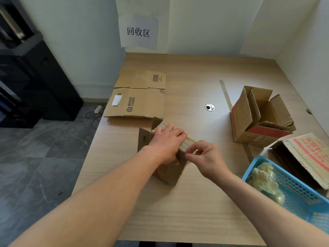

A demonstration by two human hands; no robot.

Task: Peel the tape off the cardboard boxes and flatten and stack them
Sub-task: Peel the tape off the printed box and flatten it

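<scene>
A small cardboard box (167, 173) stands in the middle of the table, taped along its top. My left hand (165, 141) lies over the box's top, fingers stretched along it and thumb down the near side, holding it steady. My right hand (204, 157) pinches the tape end (191, 152) at the box's right top corner with thumb and forefinger. A flattened CONBA box (138, 102) lies at the far left of the table, on a stack. An open red-printed box (261, 120) stands at the right with its flaps up.
A blue plastic basket (293, 191) with crumpled tape (265, 182) sits at the near right. Behind it lies another red-printed box (306, 157) on its side. A metal ruler (226, 94) and a cable hole (209, 107) are mid-table. A paper sign (138, 32) hangs on the wall.
</scene>
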